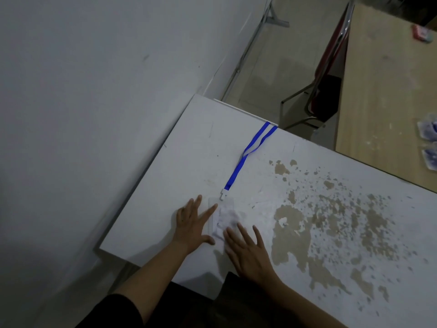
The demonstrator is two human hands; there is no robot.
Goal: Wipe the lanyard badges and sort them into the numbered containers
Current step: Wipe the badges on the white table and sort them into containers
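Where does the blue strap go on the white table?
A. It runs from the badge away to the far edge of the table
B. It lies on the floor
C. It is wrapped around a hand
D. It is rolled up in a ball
A. The blue strap runs from the clip at the badge, which lies between the two hands, straight across the white table to its far edge.
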